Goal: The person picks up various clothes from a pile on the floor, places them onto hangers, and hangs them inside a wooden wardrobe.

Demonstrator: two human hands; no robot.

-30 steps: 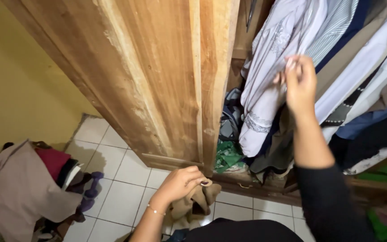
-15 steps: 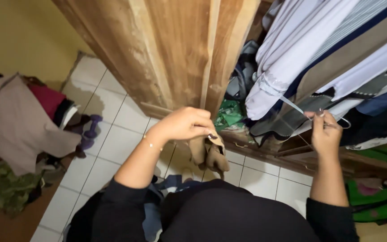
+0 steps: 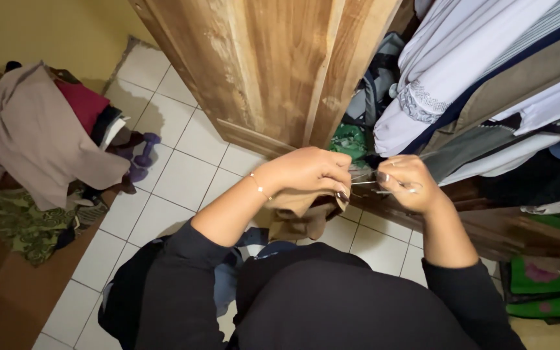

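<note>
My left hand [image 3: 309, 174] grips a tan garment [image 3: 296, 217] that hangs down in front of my dark clothes. My right hand [image 3: 406, 183] pinches a thin wire hanger [image 3: 365, 185] right beside it, the two hands almost touching. Both hands are in front of the open wooden wardrobe door [image 3: 273, 65]. Above my right hand hang several shirts, the nearest a white one with an embroidered cuff [image 3: 422, 104].
A heap of clothes [image 3: 46, 139] lies on the white tiled floor [image 3: 183, 175] at the left, by a yellow wall. Folded green cloth [image 3: 348, 139] sits low in the wardrobe. More green fabric [image 3: 546, 291] lies at the right.
My right hand came down from the hanging white shirt with a wire hanger and moved left to meet my left hand, which rose with the tan garment. The view tilted down.
</note>
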